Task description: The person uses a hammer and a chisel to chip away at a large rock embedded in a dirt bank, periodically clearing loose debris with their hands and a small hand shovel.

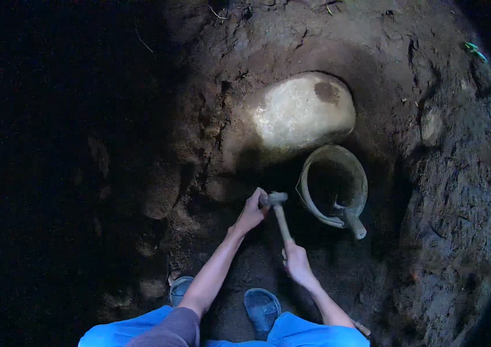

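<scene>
My right hand [298, 265] is wrapped round the pale handle of a hammer [282, 221]. The hammer's head is up beside the fingertips of my left hand [251, 214]. Those fingers are closed, pinching something small and greyish that is too blurred to name; whether the hammer head touches it, I cannot tell. Just right of the hammer stands a round, dirt-coated bucket [305, 191]. Over its near rim leans a tool with a stubby wooden handle [357, 227], its other end down inside the bucket.
A large, smooth, pale boulder [303, 115] sits in the earth beyond the bucket. Rough dirt walls [447, 231] rise at the right, and deep shadow covers the left. My sandalled feet [262, 309] stand on dark soil below my hands. A green leaf [475, 51] lies far right.
</scene>
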Tool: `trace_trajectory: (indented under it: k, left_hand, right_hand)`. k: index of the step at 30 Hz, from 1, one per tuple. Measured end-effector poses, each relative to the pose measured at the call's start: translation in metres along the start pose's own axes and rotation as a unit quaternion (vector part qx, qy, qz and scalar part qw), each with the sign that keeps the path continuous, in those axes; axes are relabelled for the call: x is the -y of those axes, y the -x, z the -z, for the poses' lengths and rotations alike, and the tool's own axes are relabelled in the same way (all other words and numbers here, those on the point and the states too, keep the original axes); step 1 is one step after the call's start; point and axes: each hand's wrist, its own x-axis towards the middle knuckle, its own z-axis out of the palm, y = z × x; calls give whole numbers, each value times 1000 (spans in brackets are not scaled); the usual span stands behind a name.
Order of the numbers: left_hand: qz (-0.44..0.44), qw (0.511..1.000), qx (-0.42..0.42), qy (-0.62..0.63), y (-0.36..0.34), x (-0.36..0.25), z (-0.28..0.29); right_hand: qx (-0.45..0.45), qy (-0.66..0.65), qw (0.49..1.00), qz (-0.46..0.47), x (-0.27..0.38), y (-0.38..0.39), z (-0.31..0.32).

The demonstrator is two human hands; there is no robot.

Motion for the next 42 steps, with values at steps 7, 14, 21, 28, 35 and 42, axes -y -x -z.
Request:
trace_trajectory:
  k: [7,14,21,28,35,42]
  left_hand:
    - [85,996,1,-24,13,0,33]
    - [-12,1000,13,13,-1,16,1]
    - [45,999,22,-12,5,0,17]
    - [48,998,33,5,6,14,9]
    - [90,989,109,-33,-13,-41,29]
    - [84,993,25,-77,-29,-25,4]
  right_hand:
    - [-108,-77,971,200,111,50,9]
    - [-65,131,973,176,10,7,-1]
    - [-119,0,953,280,104,51,10]
    - [-78,102,988,80,56,9,1]
    - [-121,-124,968,184,99,43,-9]
    - [-72,-301,946,98,105,53,-28]
